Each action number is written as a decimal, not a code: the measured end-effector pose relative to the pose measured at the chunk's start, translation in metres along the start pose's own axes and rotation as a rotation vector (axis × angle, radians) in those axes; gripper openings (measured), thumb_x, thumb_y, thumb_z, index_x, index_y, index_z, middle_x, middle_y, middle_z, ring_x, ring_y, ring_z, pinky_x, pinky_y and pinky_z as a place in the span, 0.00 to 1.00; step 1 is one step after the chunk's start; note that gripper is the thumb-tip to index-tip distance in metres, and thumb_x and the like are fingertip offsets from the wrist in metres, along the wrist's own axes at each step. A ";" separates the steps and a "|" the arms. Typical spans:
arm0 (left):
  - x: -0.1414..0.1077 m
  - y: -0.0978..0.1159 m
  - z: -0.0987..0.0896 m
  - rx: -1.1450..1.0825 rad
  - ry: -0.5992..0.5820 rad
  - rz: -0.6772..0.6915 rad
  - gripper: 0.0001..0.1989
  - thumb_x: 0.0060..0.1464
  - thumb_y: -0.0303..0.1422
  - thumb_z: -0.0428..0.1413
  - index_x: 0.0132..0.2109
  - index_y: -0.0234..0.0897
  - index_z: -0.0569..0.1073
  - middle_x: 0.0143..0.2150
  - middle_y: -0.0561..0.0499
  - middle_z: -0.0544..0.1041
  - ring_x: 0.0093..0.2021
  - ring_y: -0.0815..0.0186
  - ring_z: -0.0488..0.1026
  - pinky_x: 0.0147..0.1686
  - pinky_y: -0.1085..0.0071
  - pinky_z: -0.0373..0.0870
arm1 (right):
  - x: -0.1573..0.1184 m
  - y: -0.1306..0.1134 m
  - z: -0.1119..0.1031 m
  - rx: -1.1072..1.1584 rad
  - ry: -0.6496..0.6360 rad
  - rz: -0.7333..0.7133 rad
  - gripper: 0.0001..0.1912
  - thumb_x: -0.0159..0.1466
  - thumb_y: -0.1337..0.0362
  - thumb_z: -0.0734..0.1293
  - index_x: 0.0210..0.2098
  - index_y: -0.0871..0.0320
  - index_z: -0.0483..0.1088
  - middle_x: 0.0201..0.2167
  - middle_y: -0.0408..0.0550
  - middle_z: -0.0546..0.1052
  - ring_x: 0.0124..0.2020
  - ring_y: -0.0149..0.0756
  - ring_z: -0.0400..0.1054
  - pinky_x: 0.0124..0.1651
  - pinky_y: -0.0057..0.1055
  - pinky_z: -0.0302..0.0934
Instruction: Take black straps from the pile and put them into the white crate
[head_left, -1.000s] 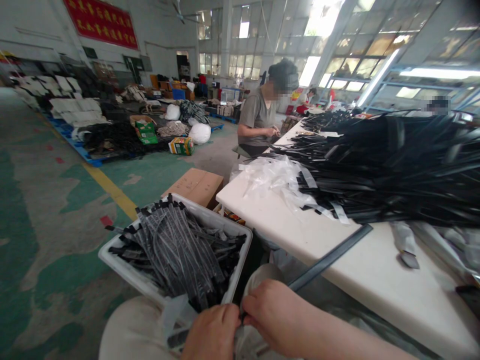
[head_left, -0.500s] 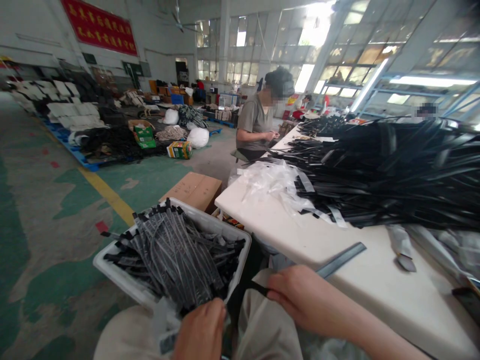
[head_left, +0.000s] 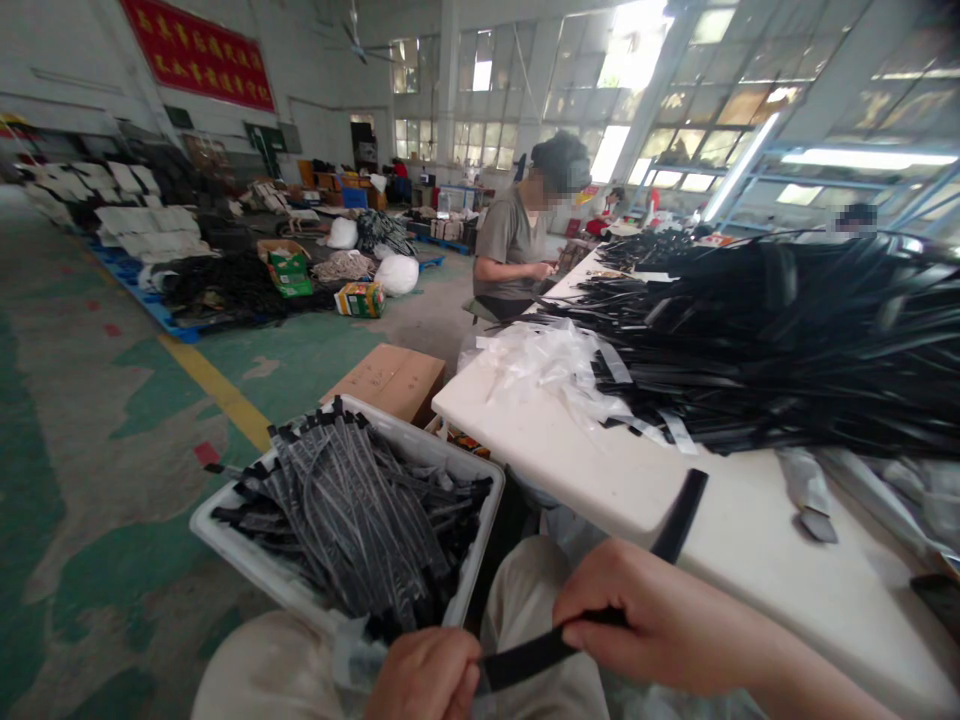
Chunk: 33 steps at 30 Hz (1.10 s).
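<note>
While pinching black strap [head_left: 525,655] between left hand [head_left: 424,675] and right hand [head_left: 645,610] at six o'clock, its middle hidden by fingers [head_left: 600,600]; white desk [head_left: 750,560] at three o'clock.

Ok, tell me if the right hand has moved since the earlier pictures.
Yes: the right hand, pinching a black strip, has moved rightward, away from the left hand, judged against the near corner of the white table.

A big factory workshop: tall steel-framed glazed windows [head_left: 712,100], a worn green-painted concrete floor [head_left: 97,560], blue plastic pallets [head_left: 142,290] of bundled goods [head_left: 225,285], and a long white counter [head_left: 570,470] heaped with black strips [head_left: 787,340].
</note>
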<state>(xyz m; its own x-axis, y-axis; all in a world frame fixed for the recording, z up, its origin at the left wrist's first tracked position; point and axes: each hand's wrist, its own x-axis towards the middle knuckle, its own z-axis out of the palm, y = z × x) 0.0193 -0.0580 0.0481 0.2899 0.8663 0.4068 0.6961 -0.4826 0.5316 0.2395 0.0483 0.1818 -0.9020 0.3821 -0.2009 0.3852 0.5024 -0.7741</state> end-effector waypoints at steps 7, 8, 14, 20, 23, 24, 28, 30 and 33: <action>0.014 0.004 -0.008 0.084 -0.009 0.026 0.26 0.70 0.37 0.30 0.31 0.41 0.67 0.24 0.51 0.76 0.25 0.65 0.75 0.25 0.71 0.65 | 0.001 -0.003 0.024 -0.341 0.041 0.313 0.06 0.64 0.62 0.67 0.38 0.57 0.71 0.31 0.48 0.79 0.30 0.39 0.72 0.27 0.30 0.47; 0.011 -0.001 -0.013 0.117 -0.018 -0.014 0.23 0.70 0.34 0.32 0.31 0.41 0.66 0.25 0.52 0.76 0.26 0.65 0.75 0.26 0.70 0.65 | -0.004 0.003 0.019 -0.388 0.060 0.315 0.05 0.65 0.62 0.66 0.37 0.57 0.71 0.31 0.48 0.79 0.31 0.40 0.72 0.28 0.30 0.47; 0.011 -0.003 -0.006 0.152 -0.090 -0.088 0.13 0.61 0.23 0.42 0.32 0.42 0.64 0.26 0.53 0.76 0.27 0.64 0.76 0.27 0.71 0.64 | -0.001 0.014 0.014 -0.400 0.052 0.208 0.10 0.67 0.66 0.62 0.30 0.57 0.72 0.27 0.45 0.79 0.29 0.36 0.73 0.28 0.29 0.49; 0.007 0.000 -0.002 0.143 -0.114 -0.064 0.10 0.59 0.23 0.46 0.32 0.42 0.63 0.26 0.53 0.76 0.27 0.64 0.76 0.26 0.70 0.63 | 0.005 0.015 0.024 -0.291 0.009 0.212 0.06 0.63 0.61 0.68 0.32 0.57 0.74 0.28 0.45 0.79 0.28 0.35 0.71 0.26 0.28 0.48; -0.002 -0.014 -0.013 0.216 -0.135 -0.158 0.13 0.60 0.21 0.44 0.30 0.43 0.62 0.25 0.53 0.76 0.26 0.64 0.75 0.26 0.70 0.62 | -0.010 0.024 0.012 -0.271 0.018 0.301 0.07 0.63 0.65 0.66 0.29 0.58 0.73 0.23 0.41 0.74 0.23 0.30 0.63 0.25 0.27 0.45; -0.002 -0.015 -0.012 0.219 -0.141 -0.158 0.14 0.60 0.21 0.43 0.30 0.42 0.63 0.25 0.53 0.76 0.26 0.64 0.76 0.26 0.70 0.63 | -0.012 0.026 0.011 -0.233 0.015 0.305 0.07 0.63 0.67 0.65 0.28 0.58 0.72 0.22 0.40 0.72 0.22 0.28 0.60 0.25 0.26 0.45; 0.007 -0.001 0.012 0.150 -0.150 -0.054 0.11 0.57 0.22 0.47 0.31 0.42 0.65 0.25 0.53 0.76 0.25 0.63 0.76 0.26 0.69 0.63 | 0.005 0.025 0.032 0.025 0.001 0.293 0.09 0.60 0.70 0.65 0.23 0.60 0.68 0.17 0.36 0.64 0.20 0.25 0.55 0.23 0.23 0.45; 0.010 0.006 0.025 0.129 -0.146 -0.031 0.09 0.59 0.26 0.48 0.31 0.42 0.66 0.24 0.52 0.76 0.24 0.61 0.75 0.25 0.68 0.62 | 0.017 0.026 0.051 0.176 -0.039 0.343 0.09 0.59 0.72 0.64 0.23 0.60 0.67 0.16 0.36 0.63 0.18 0.24 0.55 0.21 0.21 0.46; 0.006 0.008 0.031 0.018 -0.177 -0.085 0.16 0.67 0.33 0.41 0.35 0.41 0.69 0.26 0.49 0.78 0.26 0.60 0.77 0.27 0.68 0.65 | 0.029 0.030 0.072 0.302 -0.095 0.421 0.06 0.58 0.74 0.64 0.29 0.61 0.72 0.17 0.35 0.66 0.19 0.25 0.58 0.21 0.20 0.47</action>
<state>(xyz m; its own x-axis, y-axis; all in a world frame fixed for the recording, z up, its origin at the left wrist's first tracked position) 0.0465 -0.0525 0.0320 0.3392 0.9140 0.2227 0.7346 -0.4053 0.5442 0.2110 0.0188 0.1090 -0.7003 0.4238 -0.5744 0.6574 0.0691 -0.7504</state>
